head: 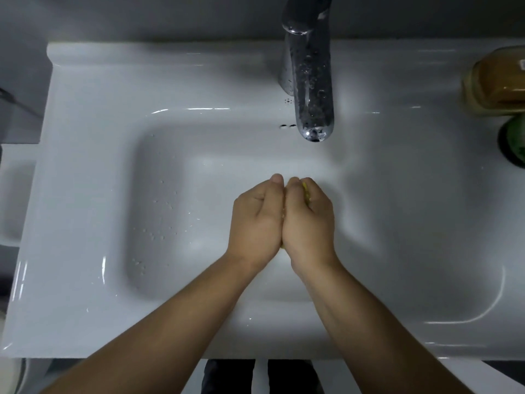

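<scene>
White glazed ceramic fills nearly everything from where I stand: a broad sink set in as one piece with its flat worktop ledges on either side. Nearest, two bare forearms come in over the front rim and slant towards each other above the basin. They meet at the hands, which are pressed side by side over the middle of the bowl, well clear of its floor as far as I can tell. The left hand has its fingers curled inward and lies hard against the right hand, palm edge to palm edge. Clamped between them is a yellow thing; a strip of it shows under the curled fingers of the right hand, and another sliver peeks out low down where the two palms meet. Most of it is hidden, so I cannot say what it is. To the left of the hands, water drops are scattered over the basin's slope and floor. Beyond the fingertips, a chrome faucet reaches out over the back of the bowl, beaded with droplets, its spout end just behind the hands; no stream is visible from it. Two small overflow holes sit just beside the spout. Far right on the ledge stands an amber container, with a green object just in front of it, cut off by the edge. Behind all this runs a grey wall.
</scene>
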### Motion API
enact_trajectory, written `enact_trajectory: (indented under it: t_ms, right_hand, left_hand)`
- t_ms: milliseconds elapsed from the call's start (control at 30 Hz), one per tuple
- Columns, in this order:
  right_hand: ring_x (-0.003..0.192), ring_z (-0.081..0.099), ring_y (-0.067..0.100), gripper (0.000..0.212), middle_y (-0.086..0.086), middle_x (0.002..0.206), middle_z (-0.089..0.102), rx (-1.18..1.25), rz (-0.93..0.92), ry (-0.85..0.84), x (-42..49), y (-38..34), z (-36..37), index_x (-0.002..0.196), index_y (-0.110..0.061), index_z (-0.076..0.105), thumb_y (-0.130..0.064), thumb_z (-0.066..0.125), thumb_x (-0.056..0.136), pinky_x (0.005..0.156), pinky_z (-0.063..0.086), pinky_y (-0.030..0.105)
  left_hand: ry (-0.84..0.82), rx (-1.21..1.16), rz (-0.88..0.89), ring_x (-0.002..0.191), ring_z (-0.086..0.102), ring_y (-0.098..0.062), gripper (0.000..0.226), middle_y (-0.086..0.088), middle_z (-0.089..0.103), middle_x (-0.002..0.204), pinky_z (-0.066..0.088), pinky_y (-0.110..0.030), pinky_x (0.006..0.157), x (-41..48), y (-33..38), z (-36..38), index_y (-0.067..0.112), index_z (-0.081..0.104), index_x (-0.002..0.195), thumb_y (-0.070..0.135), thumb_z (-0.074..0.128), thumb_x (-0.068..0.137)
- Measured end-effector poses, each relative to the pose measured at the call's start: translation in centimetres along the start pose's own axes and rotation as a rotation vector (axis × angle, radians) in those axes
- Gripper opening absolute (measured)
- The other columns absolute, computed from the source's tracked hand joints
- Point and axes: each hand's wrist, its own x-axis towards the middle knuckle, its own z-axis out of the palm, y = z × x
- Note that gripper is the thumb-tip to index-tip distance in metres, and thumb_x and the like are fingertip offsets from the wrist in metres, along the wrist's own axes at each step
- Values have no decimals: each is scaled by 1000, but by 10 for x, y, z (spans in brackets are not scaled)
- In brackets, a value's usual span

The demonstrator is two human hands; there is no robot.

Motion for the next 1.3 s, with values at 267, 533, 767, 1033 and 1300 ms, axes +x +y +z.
enact_trajectory:
  t_ms: [267, 533, 767, 1033, 1300]
  right_hand:
    - [81, 71, 11, 27, 4, 92, 72, 33, 284, -203, 13, 7, -5, 100, -12, 62, -37, 50, 99, 57, 58, 21]
    - [109, 50, -5, 39, 8, 122, 48, -267, -642, -260, -11, 32, -35, 128, -20, 59, -29, 49, 91, 89, 41, 9]
    - [52, 42, 6, 29, -8, 55, 45, -20, -201, -147, -15, -1, -12, 69, -15, 41, -19, 49, 97, 50, 36, 19]
    - [56, 41, 21, 29, -2, 56, 42, 157, 327, -172, -2, -12, 1, 58, -19, 39, -16, 44, 86, 49, 32, 25]
    - [103, 65, 8, 32, -6, 112, 66, 132, 11, -277, -16, 7, -27, 111, -32, 63, -52, 54, 87, 84, 54, 29]
  left_hand:
    - [54, 203, -15, 59, 52, -18, 48, 5, 52, 55, 51, -48, 63, 5, -17, -7, 21, 49, 57, 45, 43, 98]
    - [-82, -232, -525, 64, 65, -21, 21, -5, 67, 73, 50, -28, 51, -3, 17, -12, 17, 58, 99, 30, 44, 105]
    - [67, -5, -199, 45, 42, -10, 66, 10, 43, 43, 36, -27, 51, -13, 22, -2, 20, 42, 46, 42, 31, 107]
    - [87, 149, 147, 51, 38, -8, 46, 11, 40, 49, 34, -28, 52, -6, -3, -8, 26, 32, 57, 31, 36, 103]
    - [75, -140, -283, 60, 60, -26, 59, -17, 58, 67, 49, -38, 52, 0, 6, -17, 0, 56, 81, 57, 48, 93]
